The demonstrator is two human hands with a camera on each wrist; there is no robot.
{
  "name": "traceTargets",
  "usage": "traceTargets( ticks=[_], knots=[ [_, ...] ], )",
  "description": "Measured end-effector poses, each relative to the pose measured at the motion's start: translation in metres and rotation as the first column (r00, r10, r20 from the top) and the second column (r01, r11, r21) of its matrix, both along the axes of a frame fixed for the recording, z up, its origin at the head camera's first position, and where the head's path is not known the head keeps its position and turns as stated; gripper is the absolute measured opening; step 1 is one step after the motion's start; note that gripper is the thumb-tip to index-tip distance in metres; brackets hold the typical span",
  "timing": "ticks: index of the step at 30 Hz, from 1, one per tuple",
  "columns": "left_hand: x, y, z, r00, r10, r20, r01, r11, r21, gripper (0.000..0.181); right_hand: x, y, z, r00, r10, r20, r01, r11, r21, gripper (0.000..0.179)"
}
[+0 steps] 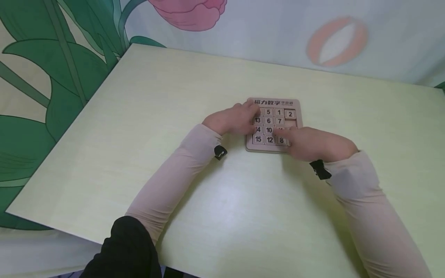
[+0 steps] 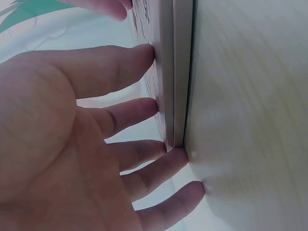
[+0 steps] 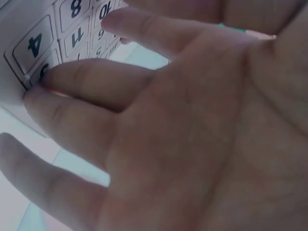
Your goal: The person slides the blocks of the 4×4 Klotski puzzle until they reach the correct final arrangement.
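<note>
A pinkish sliding number puzzle (image 1: 274,102) lies flat on the table, its face filled with square numbered tiles. The 2 tile (image 1: 290,114) sits in the top right corner, with a vacant slot just below it. My left hand (image 1: 234,119) rests at the puzzle's left edge; its fingertips touch the frame (image 2: 180,72), and the lower ones reach the tabletop. From the right, my right hand (image 1: 309,143) reaches over the lower tiles with fingers extended. In the right wrist view, two fingertips are right at the 9 tile, beside the 4 tile (image 3: 33,45).
The puzzle stands on a pale wooden table (image 1: 139,116) whose left edge slopes down toward the near side. Behind the table is a whitish cloth (image 1: 264,31) with a pink printed flower. Large green printed leaves (image 1: 66,69) border the left.
</note>
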State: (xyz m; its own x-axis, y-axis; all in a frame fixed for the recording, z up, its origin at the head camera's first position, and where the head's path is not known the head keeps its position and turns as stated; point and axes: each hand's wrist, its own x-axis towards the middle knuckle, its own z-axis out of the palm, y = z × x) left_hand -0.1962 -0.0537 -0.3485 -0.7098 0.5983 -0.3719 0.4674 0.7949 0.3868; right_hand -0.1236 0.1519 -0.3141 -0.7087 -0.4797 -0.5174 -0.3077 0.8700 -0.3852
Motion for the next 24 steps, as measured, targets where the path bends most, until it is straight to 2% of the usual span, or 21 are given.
traceTargets(
  ticks=[3, 5, 10, 17, 24],
  knots=[
    [-0.001, -0.002, -0.002, 1.0, 0.005, 0.021, -0.005, 1.0, 0.005, 0.059, -0.001, 0.002, 0.0, 1.0, 0.011, -0.018, -0.011, 1.0, 0.017, 0.05],
    [-0.002, -0.004, -0.003, 0.999, 0.01, 0.04, -0.01, 1.0, 0.007, 0.075, -0.001, 0.003, -0.001, 0.999, 0.026, -0.041, -0.025, 0.999, 0.021, 0.041],
    [-0.004, -0.006, -0.003, 0.997, 0.024, 0.075, -0.021, 0.999, -0.033, 0.108, -0.002, 0.008, -0.002, 0.995, 0.036, -0.097, -0.03, 0.997, 0.064, 0.042],
    [-0.004, -0.007, 0.0, 0.996, 0.067, 0.051, -0.059, 0.987, -0.149, 0.115, 0.002, 0.016, -0.012, 0.996, 0.01, -0.083, -0.002, 0.995, 0.1, 0.058],
    [-0.005, -0.006, -0.002, 0.995, 0.065, 0.08, -0.055, 0.99, -0.131, 0.116, -0.002, 0.021, -0.021, 0.997, -0.056, -0.061, 0.06, 0.996, 0.061, 0.066]
  ],
)
